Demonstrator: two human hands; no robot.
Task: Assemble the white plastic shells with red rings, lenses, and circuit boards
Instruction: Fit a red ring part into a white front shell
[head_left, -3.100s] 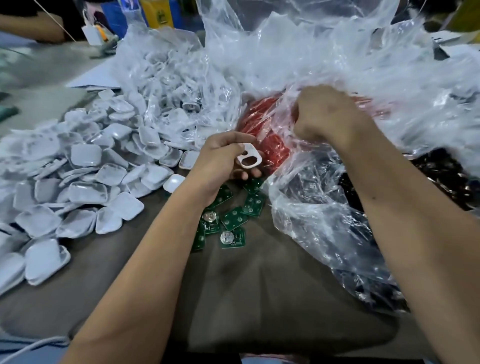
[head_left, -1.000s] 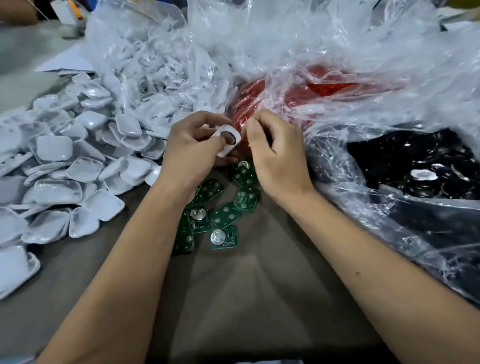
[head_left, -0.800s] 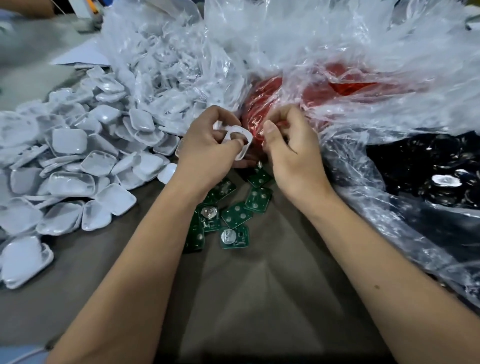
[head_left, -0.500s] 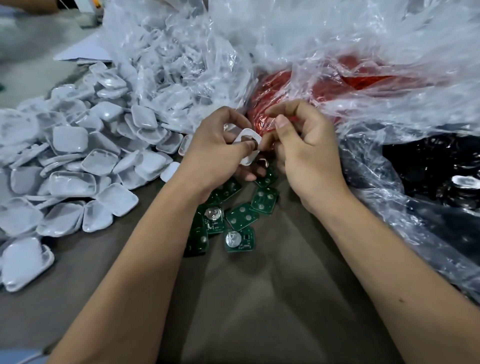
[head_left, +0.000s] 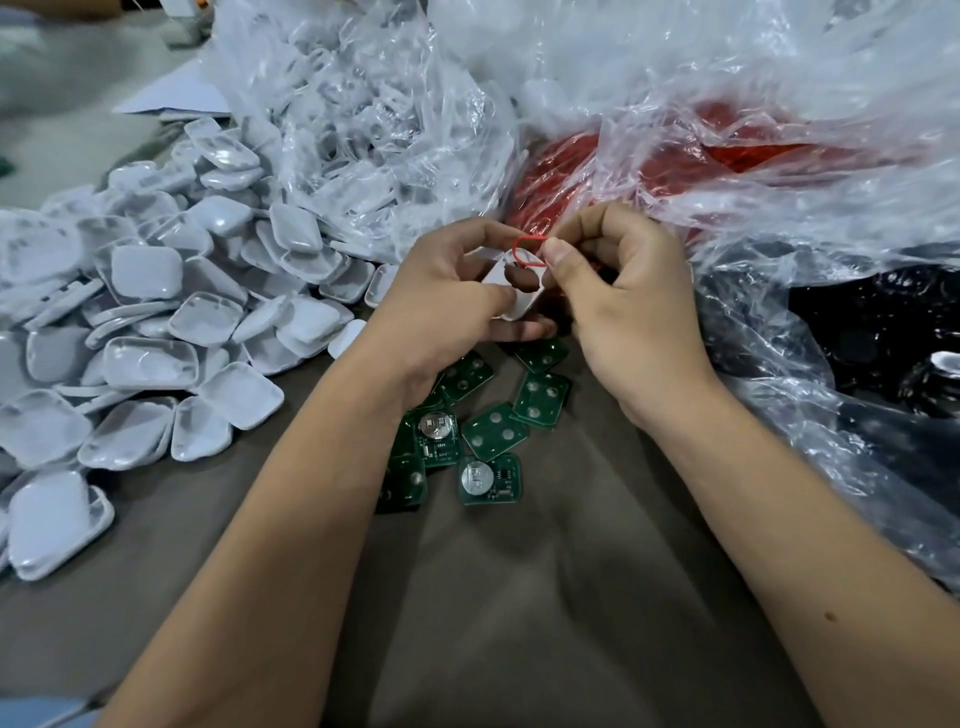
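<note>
One white shell (head_left: 511, 291) held above circuit boards (head_left: 491, 431), gripped by left hand (head_left: 447, 306), fingers curled round it. Red ring (head_left: 527, 248) at shell's top edge, pinched by right hand (head_left: 623, 306). Loose shell pile (head_left: 156, 332) at left; bag of red rings (head_left: 675, 166) behind hands; brown table (head_left: 519, 597) beneath.
</note>
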